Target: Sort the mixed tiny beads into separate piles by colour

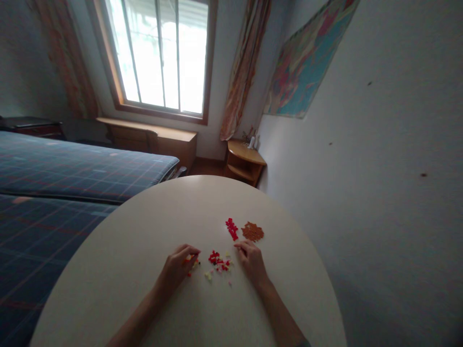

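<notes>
My left hand (177, 266) is over the table left of the middle, thumb and fingers pinched together. Partly under its fingertips lies a small cluster of orange, red, yellow and dark pieces (194, 264). My right hand (252, 260) is also closed in a pinch, its fingertips just below a group of small red pieces (231, 228). Whatever either pinch holds is too small to make out. Between the hands lies a loose scatter of red, pink and pale yellow pieces (219, 261). A brown pile of small pieces (252, 232) sits beyond my right hand.
The round pale table (202, 202) has a curved edge. A bed with a dark plaid mattress (83, 164) stands at left. Behind are a wooden desk (173, 132) below the window and a corner shelf (246, 153). A white wall (361, 217) rises at right.
</notes>
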Available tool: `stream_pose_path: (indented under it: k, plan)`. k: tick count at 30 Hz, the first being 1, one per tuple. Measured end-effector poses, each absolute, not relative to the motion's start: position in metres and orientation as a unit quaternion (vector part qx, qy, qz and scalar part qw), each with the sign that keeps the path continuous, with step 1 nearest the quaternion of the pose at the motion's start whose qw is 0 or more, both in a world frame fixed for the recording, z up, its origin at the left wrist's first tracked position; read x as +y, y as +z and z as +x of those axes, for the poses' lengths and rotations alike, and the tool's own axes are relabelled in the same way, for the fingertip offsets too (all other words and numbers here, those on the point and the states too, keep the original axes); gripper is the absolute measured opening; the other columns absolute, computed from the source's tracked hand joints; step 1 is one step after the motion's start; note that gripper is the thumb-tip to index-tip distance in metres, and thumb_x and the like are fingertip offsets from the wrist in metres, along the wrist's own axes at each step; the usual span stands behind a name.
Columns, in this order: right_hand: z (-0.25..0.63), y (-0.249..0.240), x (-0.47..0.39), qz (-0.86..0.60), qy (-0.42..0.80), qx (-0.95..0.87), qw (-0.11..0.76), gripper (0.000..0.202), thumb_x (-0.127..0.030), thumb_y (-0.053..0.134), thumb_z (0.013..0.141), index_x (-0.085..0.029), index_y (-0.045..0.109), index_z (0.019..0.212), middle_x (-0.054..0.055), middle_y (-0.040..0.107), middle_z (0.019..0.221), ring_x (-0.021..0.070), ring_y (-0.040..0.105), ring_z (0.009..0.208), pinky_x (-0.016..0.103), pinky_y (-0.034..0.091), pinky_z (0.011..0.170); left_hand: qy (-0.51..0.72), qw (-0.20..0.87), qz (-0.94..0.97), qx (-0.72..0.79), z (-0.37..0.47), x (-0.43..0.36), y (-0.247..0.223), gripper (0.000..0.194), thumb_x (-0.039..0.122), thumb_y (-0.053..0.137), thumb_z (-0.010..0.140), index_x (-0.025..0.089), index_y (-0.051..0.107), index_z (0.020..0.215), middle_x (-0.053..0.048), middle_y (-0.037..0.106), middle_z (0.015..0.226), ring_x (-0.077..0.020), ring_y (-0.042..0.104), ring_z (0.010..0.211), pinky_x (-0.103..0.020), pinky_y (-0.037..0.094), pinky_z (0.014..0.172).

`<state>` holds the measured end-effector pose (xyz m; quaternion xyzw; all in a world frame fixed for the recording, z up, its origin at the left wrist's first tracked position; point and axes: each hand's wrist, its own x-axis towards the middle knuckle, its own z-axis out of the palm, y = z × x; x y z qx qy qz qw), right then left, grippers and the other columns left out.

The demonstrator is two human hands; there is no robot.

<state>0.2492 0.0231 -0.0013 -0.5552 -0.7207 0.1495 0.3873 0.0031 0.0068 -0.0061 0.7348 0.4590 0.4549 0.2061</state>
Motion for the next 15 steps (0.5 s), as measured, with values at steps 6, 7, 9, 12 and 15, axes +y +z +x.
stream_pose_path:
  k: [6, 7, 9, 12, 15]
  plan:
    - [0.2502, -0.0020, 0.0231, -0.556, 0.152, -0.723, 0.382, 0.028, -0.007, 0.042, 0.070, -0.019, 0.066, 0.079, 0.005, 0.062, 0.080, 0.0165, 0.057, 0.077, 0.028, 0.044, 0.073, 0.441, 0.211, 0.732, 0.474, 0.0037, 0.0049, -0.0010, 0.007, 0.022, 0.054, 0.072, 0.018, 0.058, 0.068, -0.001, 0.061, 0.068, -0.0132, 0.058, 0.063, -0.022, 0.047, 0.061]
    - [0.2505, -0.0022, 0.0231, -0.553, 0.152, -0.725, 0.382, 0.028, -0.007, 0.042, 0.070, -0.019, 0.066, 0.079, 0.005, 0.062, 0.080, 0.0164, 0.057, 0.077, 0.028, 0.044, 0.073, 0.439, 0.211, 0.732, 0.477, 0.0037, 0.0049, -0.0011, 0.007, 0.022, 0.054, 0.072, 0.018, 0.058, 0.067, -0.001, 0.061, 0.068, -0.0133, 0.058, 0.063, -0.022, 0.046, 0.061]
    - [0.2511, -0.0021, 0.0229, -0.545, 0.151, -0.732, 0.380, 0.030, -0.006, 0.041, 0.070, -0.019, 0.066, 0.081, 0.004, 0.062, 0.081, 0.0159, 0.057, 0.077, 0.028, 0.044, 0.072, 0.436, 0.210, 0.730, 0.482, 0.0036, 0.0049, -0.0012, 0.007, 0.023, 0.054, 0.071, 0.018, 0.057, 0.066, -0.001, 0.060, 0.067, -0.0135, 0.057, 0.062, -0.022, 0.046, 0.060]
    - [0.2500, -0.0004, 0.0215, -0.526, 0.129, -0.750, 0.381, 0.034, -0.004, 0.040, 0.069, -0.021, 0.066, 0.084, 0.004, 0.062, 0.082, 0.0151, 0.056, 0.077, 0.027, 0.044, 0.072, 0.439, 0.206, 0.733, 0.478, 0.0037, 0.0047, 0.0000, 0.007, 0.022, 0.054, 0.072, 0.018, 0.058, 0.067, -0.001, 0.060, 0.068, -0.0134, 0.057, 0.063, -0.022, 0.046, 0.061]
    - [0.2429, 0.0035, 0.0172, -0.491, 0.071, -0.777, 0.387, 0.034, -0.004, 0.042, 0.070, -0.022, 0.066, 0.086, 0.005, 0.062, 0.082, 0.0161, 0.055, 0.079, 0.029, 0.043, 0.072, 0.446, 0.203, 0.741, 0.459, 0.0044, 0.0039, 0.0026, 0.010, 0.021, 0.052, 0.075, 0.018, 0.060, 0.071, -0.003, 0.062, 0.070, -0.0138, 0.058, 0.067, -0.022, 0.046, 0.064]
